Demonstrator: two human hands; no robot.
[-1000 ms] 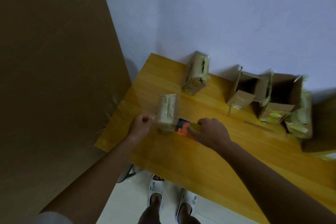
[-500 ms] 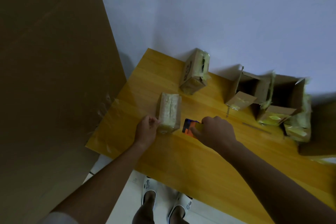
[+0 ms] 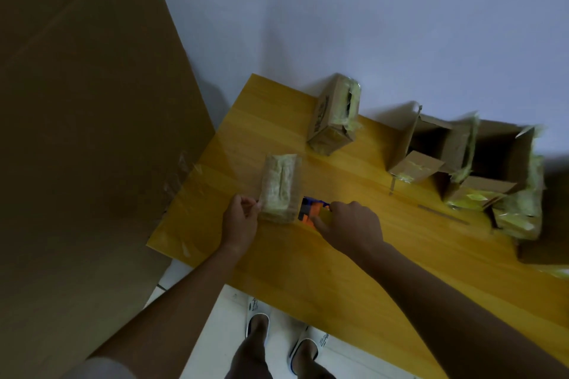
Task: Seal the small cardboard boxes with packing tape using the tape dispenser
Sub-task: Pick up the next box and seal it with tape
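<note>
Box [image 3: 280,186] lies mid-frame, long axis up-down; left hand [image 3: 240,222] pinches its lower-left corner, dispenser [image 3: 311,212] gripped by right hand [image 3: 351,229] at its right.

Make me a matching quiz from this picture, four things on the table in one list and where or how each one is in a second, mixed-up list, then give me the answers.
Things:
1. tape dispenser
2. taped box
3. far closed box
4. open boxes

Places or states:
A. flaps up, by the wall on the right
B. gripped in the right hand
C. lying between the two hands, the left hand at its near left corner
D. alone at the back of the table, near the wall

Pairs: 1-B, 2-C, 3-D, 4-A
</note>
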